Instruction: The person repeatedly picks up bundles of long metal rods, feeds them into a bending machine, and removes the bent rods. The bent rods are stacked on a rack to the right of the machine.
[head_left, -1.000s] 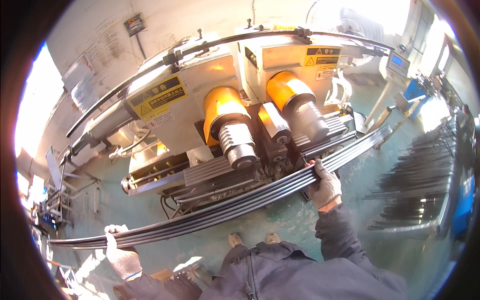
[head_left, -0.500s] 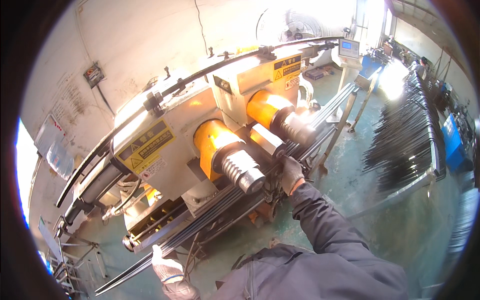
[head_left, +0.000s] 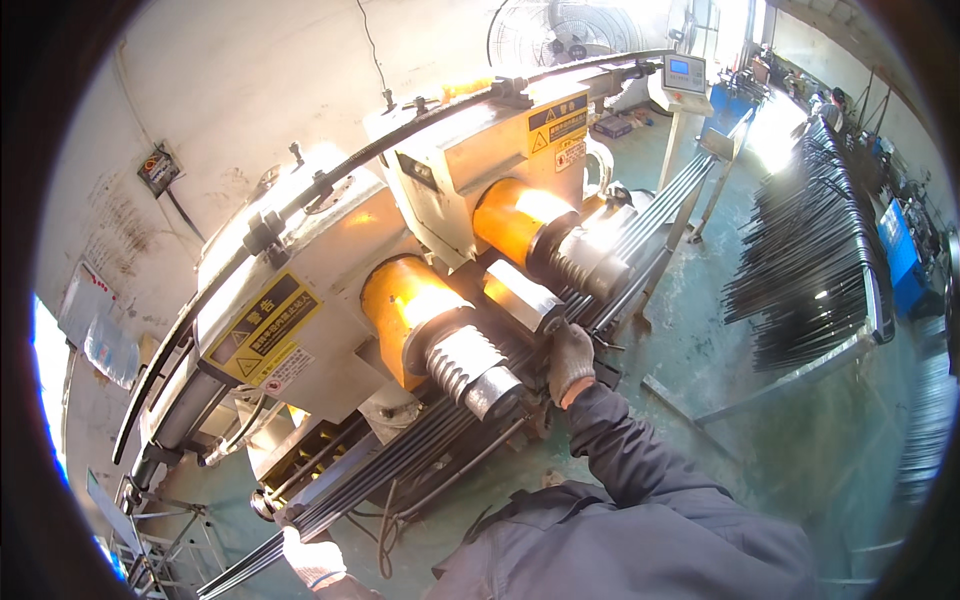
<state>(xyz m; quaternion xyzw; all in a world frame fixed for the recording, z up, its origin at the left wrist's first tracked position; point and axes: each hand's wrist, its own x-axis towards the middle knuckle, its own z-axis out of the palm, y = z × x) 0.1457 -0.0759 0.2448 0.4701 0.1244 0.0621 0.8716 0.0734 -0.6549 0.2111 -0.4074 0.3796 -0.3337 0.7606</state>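
A bundle of long thin metal rods (head_left: 365,470) runs slantwise from the lower left, beneath the machine's front, to a stand at the upper right. My left hand (head_left: 312,556), in a pale knitted glove, is closed around the bundle near its lower-left end. My right hand (head_left: 572,362), also gloved, is closed beside a pale block (head_left: 525,298) between two spindles; what its fingers grip is hidden. Orange sleeves carry the near ribbed steel spindle (head_left: 465,362) and the far one (head_left: 592,262), both just above the rods.
The large white machine (head_left: 345,375) has yellow warning labels and a curved rail (head_left: 375,150) on top. A control box (head_left: 684,75) stands behind its far end. At right, a rack holds many dark rods (head_left: 800,270). A hose (head_left: 385,545) hangs by the machine's base.
The whole view has shifted, so the machine sits further left in the picture. My left hand has moved slightly towards the lower-left end of the rods. My right hand stays by the block.
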